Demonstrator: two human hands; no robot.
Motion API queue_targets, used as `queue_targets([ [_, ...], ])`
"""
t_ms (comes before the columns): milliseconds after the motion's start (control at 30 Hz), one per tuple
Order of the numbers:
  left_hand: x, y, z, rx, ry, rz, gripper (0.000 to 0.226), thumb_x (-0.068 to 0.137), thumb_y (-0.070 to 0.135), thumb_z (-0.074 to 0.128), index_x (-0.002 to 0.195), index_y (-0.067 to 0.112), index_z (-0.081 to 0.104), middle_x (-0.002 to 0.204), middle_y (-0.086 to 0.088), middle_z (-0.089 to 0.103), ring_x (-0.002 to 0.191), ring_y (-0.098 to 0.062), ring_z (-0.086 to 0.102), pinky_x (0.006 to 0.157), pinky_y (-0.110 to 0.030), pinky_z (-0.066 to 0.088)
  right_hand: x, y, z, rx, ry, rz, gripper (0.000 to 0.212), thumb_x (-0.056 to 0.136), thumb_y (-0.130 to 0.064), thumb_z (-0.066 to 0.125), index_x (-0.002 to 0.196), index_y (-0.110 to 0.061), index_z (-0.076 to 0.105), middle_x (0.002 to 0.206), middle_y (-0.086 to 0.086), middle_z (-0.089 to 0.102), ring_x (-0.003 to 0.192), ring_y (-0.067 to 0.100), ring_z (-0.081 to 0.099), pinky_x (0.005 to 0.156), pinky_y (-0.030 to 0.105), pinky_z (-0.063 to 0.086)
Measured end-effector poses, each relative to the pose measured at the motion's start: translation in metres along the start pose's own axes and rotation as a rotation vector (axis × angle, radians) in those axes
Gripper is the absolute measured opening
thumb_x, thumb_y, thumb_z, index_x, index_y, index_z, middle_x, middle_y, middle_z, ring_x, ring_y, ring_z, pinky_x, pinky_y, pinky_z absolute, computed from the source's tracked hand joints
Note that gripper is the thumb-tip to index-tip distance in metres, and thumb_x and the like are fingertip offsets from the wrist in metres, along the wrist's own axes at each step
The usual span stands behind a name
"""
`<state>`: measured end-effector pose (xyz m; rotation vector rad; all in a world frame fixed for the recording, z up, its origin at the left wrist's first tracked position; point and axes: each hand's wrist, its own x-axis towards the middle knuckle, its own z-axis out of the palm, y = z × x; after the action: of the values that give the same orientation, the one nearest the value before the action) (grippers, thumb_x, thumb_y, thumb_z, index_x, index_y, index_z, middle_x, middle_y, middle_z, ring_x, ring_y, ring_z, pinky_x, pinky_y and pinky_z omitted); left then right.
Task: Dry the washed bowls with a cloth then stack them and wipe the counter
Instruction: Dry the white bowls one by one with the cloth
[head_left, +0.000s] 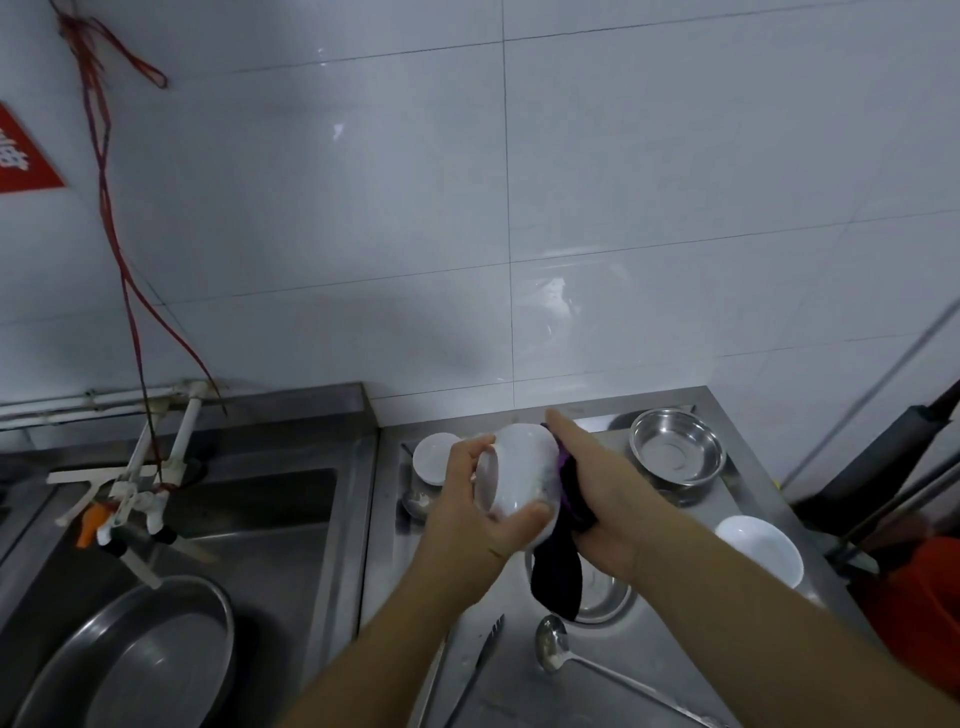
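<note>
A long-handled metal ladle (558, 649) and a pair of tongs (480, 665) are seen lying nearest on the steel counter (675, 644), well apart from each other. Above them, a white ceramic bowl (519, 470) is gripped by the left hand (475, 512), thumb curled under its wall and fingers curled over the foot ring. The bowl is held on its side above the counter, foot to the left and mouth turned right toward the other hand. A dark purple cloth (563, 551) is pressed against the mouth by the right hand (597, 483), whose fingers are held straight and together; the cloth's tail hangs down over a steel bowl (605, 597). Another steel bowl (678, 447), holding nothing, is set by the wall. Two white bowls, one at the right edge (761, 548) and one behind the left hand (434, 457), hold nothing. A large steel basin (140, 660) is set in the sink (280, 519).
</note>
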<state>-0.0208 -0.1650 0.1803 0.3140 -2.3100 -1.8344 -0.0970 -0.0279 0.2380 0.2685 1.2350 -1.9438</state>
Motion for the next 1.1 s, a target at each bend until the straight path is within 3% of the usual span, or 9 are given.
queue_targets([
  [133,0.006,0.010,-0.005,0.183,-0.031,-0.007,0.079,0.067,0.069,0.079,0.131,0.062,0.033,0.127,0.025,0.049,0.112,-0.008,0.060,0.074,-0.012,0.058,0.005,0.004,-0.005,0.060,0.048,-0.009,0.054,0.100,-0.047,0.068,0.127,0.000,0.071,0.119,0.023,0.077,0.107,0.041,0.077,0.088,0.049,0.063],
  [200,0.012,0.014,-0.007,0.179,-0.028,-0.015,0.080,0.075,0.072,0.072,0.143,0.054,0.034,0.133,0.026,0.048,0.113,-0.003,0.057,0.073,-0.006,0.054,0.008,0.005,-0.009,0.130,0.043,-0.033,0.054,0.100,-0.048,0.067,0.129,-0.002,0.071,0.123,0.023,0.076,0.112,0.040,0.075,0.097,0.054,0.059],
  [267,0.016,0.017,-0.005,-0.053,0.084,-0.177,0.062,0.096,0.065,0.059,0.148,0.033,0.047,0.137,0.013,0.059,0.113,-0.005,0.062,0.082,-0.013,0.057,0.012,0.006,-0.013,0.193,0.035,-0.073,0.054,0.100,-0.049,0.066,0.131,-0.005,0.071,0.128,0.020,0.074,0.118,0.039,0.072,0.104,0.055,0.055],
  [367,0.010,0.010,-0.003,-0.549,0.142,-0.488,0.038,0.109,0.035,0.047,0.128,0.013,0.071,0.126,-0.015,0.075,0.114,-0.031,0.070,0.096,-0.043,0.060,0.017,0.007,-0.019,0.252,0.035,-0.119,0.056,0.099,-0.053,0.065,0.134,-0.009,0.071,0.133,0.017,0.073,0.123,0.037,0.069,0.108,0.055,0.051],
  [567,-0.001,0.009,-0.004,-0.906,0.117,-0.477,0.039,0.102,0.028,0.057,0.130,0.007,0.074,0.135,-0.018,0.071,0.122,-0.029,0.070,0.102,-0.038,0.055,0.022,0.017,-0.027,0.238,0.100,-0.116,0.056,0.096,-0.061,0.063,0.127,-0.016,0.075,0.125,0.014,0.077,0.109,0.033,0.076,0.093,0.049,0.058],
  [733,0.007,0.022,-0.016,-0.904,0.140,-0.394,0.050,0.097,0.032,0.061,0.140,0.007,0.063,0.136,-0.016,0.070,0.125,-0.027,0.069,0.102,-0.040,0.060,0.028,0.031,-0.029,0.035,0.250,-0.093,0.047,0.094,-0.056,0.070,0.099,-0.011,0.079,0.093,0.020,0.078,0.073,0.039,0.073,0.068,0.055,0.060],
  [867,0.010,0.029,-0.024,-0.903,0.155,-0.364,0.049,0.091,0.028,0.068,0.135,0.007,0.060,0.133,-0.017,0.072,0.122,-0.035,0.070,0.092,-0.047,0.064,0.030,0.032,-0.034,-0.024,0.368,-0.195,0.031,0.101,-0.044,0.065,0.112,-0.018,0.076,0.104,0.017,0.078,0.087,0.036,0.075,0.074,0.049,0.060],
  [1000,0.009,0.024,-0.027,-0.656,0.134,-0.358,0.016,0.102,0.018,0.062,0.115,0.007,0.066,0.119,-0.018,0.072,0.105,-0.032,0.072,0.086,-0.045,0.064,0.015,0.015,-0.030,-0.106,0.235,-0.498,0.014,0.103,-0.042,0.065,0.108,-0.044,0.078,0.110,-0.006,0.081,0.104,0.021,0.078,0.087,0.042,0.063],
  [1100,0.005,0.025,-0.021,-0.540,0.051,-0.334,0.037,0.099,0.021,0.067,0.125,-0.004,0.060,0.127,-0.028,0.067,0.117,-0.044,0.068,0.098,-0.057,0.060,0.000,0.010,-0.015,-0.356,0.006,-0.769,0.025,0.099,-0.031,0.067,0.120,-0.041,0.075,0.108,-0.008,0.077,0.098,0.010,0.075,0.079,0.024,0.061],
])
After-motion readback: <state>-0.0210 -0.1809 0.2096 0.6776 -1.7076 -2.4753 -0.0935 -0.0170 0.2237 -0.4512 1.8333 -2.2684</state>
